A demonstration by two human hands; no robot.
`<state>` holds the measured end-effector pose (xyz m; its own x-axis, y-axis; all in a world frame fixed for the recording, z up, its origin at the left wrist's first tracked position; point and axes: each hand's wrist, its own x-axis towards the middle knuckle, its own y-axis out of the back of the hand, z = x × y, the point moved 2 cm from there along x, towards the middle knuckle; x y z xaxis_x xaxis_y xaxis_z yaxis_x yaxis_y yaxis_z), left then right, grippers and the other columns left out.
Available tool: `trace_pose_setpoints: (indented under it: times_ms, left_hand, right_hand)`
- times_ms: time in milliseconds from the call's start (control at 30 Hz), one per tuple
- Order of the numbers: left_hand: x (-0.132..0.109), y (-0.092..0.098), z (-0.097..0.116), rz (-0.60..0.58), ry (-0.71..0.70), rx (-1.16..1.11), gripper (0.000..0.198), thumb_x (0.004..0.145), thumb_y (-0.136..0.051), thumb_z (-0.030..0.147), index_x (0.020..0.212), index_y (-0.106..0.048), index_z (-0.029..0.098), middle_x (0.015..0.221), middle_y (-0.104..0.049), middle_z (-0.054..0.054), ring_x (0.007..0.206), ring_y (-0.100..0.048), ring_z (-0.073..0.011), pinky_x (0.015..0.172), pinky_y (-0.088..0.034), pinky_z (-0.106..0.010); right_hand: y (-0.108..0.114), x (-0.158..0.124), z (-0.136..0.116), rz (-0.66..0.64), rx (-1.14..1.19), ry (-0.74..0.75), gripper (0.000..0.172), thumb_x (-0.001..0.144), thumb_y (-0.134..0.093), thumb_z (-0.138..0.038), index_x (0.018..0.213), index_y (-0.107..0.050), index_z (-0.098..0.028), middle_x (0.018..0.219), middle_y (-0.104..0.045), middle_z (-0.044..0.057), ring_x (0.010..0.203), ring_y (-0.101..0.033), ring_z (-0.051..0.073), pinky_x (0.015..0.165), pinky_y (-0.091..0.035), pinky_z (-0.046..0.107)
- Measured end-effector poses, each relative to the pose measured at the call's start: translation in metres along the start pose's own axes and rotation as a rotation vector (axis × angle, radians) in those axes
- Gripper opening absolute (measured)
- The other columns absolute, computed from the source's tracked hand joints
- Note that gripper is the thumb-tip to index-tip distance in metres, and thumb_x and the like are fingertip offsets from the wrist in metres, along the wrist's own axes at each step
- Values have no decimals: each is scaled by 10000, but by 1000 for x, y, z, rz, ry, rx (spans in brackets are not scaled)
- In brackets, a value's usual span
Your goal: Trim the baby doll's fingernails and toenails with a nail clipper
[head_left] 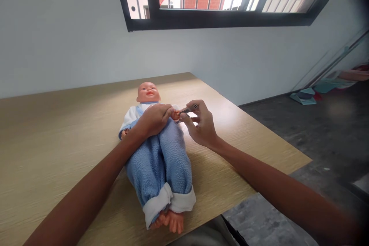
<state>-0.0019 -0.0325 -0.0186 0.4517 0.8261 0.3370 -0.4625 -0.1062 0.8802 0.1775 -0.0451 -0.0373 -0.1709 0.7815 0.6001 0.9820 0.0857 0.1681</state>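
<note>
A baby doll (161, 153) in blue fleece clothes with white cuffs lies on its back on the wooden table (72, 153), its bare feet towards me. Across its chest, my left hand (155, 119) is closed around the doll's arm near the wrist. The doll's small hand (175, 115) sticks out past my left fingers. My right hand (201, 125) pinches a silvery nail clipper (188, 109) between thumb and fingers, its tip at the doll's fingers. Whether the clipper's jaws touch a finger is too small to tell.
Behind the table is a pale wall (72, 46) with a barred, dark-framed window (216, 18). The table's right edge drops to a dark floor (276, 123). A blue dustpan (304, 97) and plastic basins (351, 77) are by the wall at right.
</note>
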Motion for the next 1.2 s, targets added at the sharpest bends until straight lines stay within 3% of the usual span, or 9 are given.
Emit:
trace_pose_setpoints:
  times_ms: [267,467,833,1200]
  left_hand:
    - [-2,-1,0,-12,-11,0,356,1017,-381,426,955,-648,200,978,-719,-68,936,-635,-246,871,-473,-379]
    - [-2,0,0,-26,-35,-2,393,1037,-340,439,940,-645,211,992,-729,-47,938,-638,-238,865,-469,-369]
    - [-1,-3,-6,-27,-41,40,399,1043,-320,445,1052,-634,200,1051,-712,-74,973,-627,-258,891,-469,-397]
    - [-1,-3,-4,-16,-52,43,404,1047,-320,453,981,-636,209,1001,-717,-58,930,-628,-245,857,-462,-383]
  right_hand:
    - [1,2,11,13,21,9,334,890,-631,-473,1047,-423,-265,930,-527,8,929,-677,189,504,-580,246]
    - [1,1,8,-17,-22,56,322,895,-649,-441,1053,-436,-258,956,-549,14,926,-679,184,571,-635,272]
    - [-1,-8,7,-103,-245,349,234,919,-658,-270,1124,-545,-257,1062,-607,22,971,-671,163,792,-663,333]
    - [-1,-9,3,-121,-480,536,140,984,-522,-211,1116,-537,-256,1044,-659,54,980,-658,210,827,-600,406]
